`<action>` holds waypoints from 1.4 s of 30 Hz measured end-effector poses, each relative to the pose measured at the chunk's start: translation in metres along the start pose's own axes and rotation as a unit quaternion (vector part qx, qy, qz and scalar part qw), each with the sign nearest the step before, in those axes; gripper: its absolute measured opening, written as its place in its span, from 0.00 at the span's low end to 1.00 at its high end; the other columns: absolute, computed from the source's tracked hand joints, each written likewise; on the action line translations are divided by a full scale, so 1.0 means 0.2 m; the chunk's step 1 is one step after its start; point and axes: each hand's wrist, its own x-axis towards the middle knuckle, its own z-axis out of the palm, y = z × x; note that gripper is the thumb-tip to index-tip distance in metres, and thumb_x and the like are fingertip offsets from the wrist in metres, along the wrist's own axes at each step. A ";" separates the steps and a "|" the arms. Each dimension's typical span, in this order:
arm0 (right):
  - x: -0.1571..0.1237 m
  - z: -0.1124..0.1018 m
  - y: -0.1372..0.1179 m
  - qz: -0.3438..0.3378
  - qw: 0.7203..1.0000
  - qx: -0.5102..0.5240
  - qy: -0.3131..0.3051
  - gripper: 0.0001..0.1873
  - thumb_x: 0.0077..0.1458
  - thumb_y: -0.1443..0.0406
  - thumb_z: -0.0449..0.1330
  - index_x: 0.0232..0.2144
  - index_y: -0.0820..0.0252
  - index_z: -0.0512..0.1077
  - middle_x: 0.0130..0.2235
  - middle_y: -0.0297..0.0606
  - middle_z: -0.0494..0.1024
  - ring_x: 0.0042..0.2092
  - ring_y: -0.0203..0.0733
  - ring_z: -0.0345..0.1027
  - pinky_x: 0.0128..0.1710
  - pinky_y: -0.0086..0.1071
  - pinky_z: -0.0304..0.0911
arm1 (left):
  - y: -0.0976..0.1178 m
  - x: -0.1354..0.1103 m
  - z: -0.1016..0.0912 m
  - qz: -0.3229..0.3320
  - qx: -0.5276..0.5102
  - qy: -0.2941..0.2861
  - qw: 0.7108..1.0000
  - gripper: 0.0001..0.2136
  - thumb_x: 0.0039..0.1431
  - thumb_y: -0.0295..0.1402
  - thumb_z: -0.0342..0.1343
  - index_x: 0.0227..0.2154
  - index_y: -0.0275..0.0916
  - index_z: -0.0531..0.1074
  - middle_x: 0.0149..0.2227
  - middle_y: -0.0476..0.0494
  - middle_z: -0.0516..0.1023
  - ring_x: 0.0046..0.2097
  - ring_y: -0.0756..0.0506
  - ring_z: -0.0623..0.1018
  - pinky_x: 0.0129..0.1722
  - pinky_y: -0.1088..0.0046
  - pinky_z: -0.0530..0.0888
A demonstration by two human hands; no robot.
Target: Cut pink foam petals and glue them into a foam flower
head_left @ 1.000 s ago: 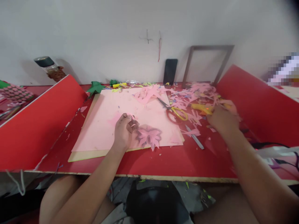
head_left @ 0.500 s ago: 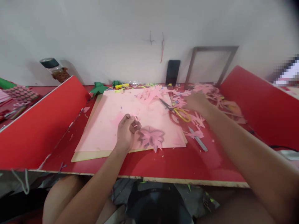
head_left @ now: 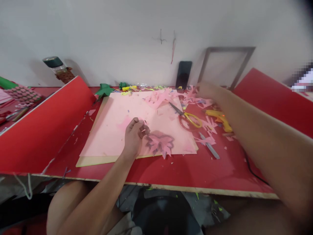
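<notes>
My left hand (head_left: 135,133) is closed in a pinch over the pink sheets (head_left: 102,140); a small pinkish bit may show at its fingertips, too small to name. Just right of it lies a pink butterfly-shaped paper cutout (head_left: 160,143) with dark edging. My right hand (head_left: 204,90) is smeared by motion at the back right, beside pink paper scraps (head_left: 193,98); its fingers cannot be made out. Under that forearm a yellow glue gun (head_left: 218,118) with a small red light lies on the red table, partly hidden. Scissors (head_left: 187,118) with yellow handles rest partly on the sheets.
A box cutter (head_left: 210,148) lies right of the sheets. Against the wall lean a dark phone (head_left: 184,74) and a grey frame (head_left: 230,49). Red side boards (head_left: 49,127) flank the workspace. A black cord (head_left: 254,174) runs under my right forearm.
Pink scraps at the right have been cleared aside, and the glue gun and its cord now show. My right hand has moved slightly up and back. My left hand keeps its pinch.
</notes>
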 end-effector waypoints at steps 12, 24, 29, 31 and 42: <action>-0.98 0.17 -0.57 -0.070 0.862 0.498 0.056 0.09 0.57 0.62 0.64 0.40 0.57 0.79 0.33 0.36 0.81 0.32 0.38 0.73 0.32 0.31 0.68 | 0.07 -0.23 0.12 -0.050 0.157 -0.082 0.983 0.10 0.57 0.35 0.64 0.26 0.38 0.70 0.19 0.51 0.72 0.21 0.52 0.70 0.23 0.77 0.67; -1.17 0.26 -0.60 -0.002 0.716 0.697 -0.034 0.08 0.55 0.61 0.68 0.30 0.60 0.78 0.24 0.31 0.76 0.25 0.33 0.70 0.28 0.27 0.69 | 0.07 -0.37 0.15 -0.124 0.175 -0.216 0.952 0.10 0.60 0.39 0.64 0.32 0.36 0.78 0.28 0.43 0.82 0.30 0.48 0.80 0.32 0.74 0.76; -1.20 0.29 -0.58 0.024 0.661 0.746 -0.078 0.11 0.49 0.60 0.72 0.29 0.60 0.77 0.25 0.32 0.77 0.26 0.34 0.71 0.30 0.30 0.72 | 0.05 -0.38 0.14 -0.166 0.141 -0.251 0.943 0.13 0.61 0.42 0.63 0.31 0.35 0.78 0.29 0.41 0.82 0.30 0.47 0.80 0.32 0.73 0.77; -1.21 0.30 -0.58 0.026 0.640 0.762 -0.097 0.13 0.47 0.59 0.73 0.29 0.60 0.76 0.24 0.32 0.77 0.25 0.34 0.71 0.29 0.31 0.72 | 0.03 -0.39 0.14 -0.193 0.117 -0.255 0.940 0.14 0.61 0.43 0.63 0.31 0.35 0.78 0.28 0.41 0.81 0.29 0.47 0.80 0.32 0.72 0.78; -1.25 0.29 -0.59 -0.029 0.663 0.747 -0.044 0.11 0.51 0.59 0.71 0.30 0.57 0.76 0.25 0.32 0.76 0.26 0.36 0.71 0.28 0.32 0.71 | 0.01 -0.41 0.16 -0.178 0.128 -0.241 0.945 0.12 0.61 0.39 0.61 0.27 0.37 0.72 0.25 0.44 0.78 0.26 0.49 0.77 0.30 0.73 0.74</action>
